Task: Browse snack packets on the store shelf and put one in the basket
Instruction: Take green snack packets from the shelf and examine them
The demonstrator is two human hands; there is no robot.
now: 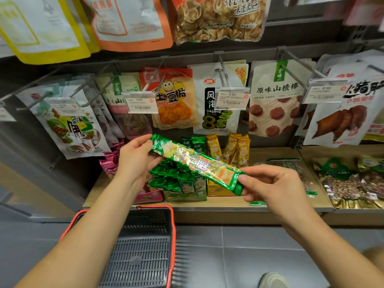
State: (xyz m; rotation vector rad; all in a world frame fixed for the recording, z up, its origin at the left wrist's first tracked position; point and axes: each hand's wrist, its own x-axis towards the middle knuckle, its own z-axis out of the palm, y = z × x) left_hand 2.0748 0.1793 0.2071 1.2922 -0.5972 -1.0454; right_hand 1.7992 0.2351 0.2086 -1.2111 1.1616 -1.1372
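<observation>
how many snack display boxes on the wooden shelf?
3: pink cardboard box by the left hand, green cardboard box beside it, yellow cardboard box rightmost. The long green foil packet may hide more.

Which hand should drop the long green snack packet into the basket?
Probably the left hand. Both hands grip the long shiny green snack packet, but the left is almost straight above the dark grey plastic basket with the red rim, while the right hand is further off to the side.
</observation>
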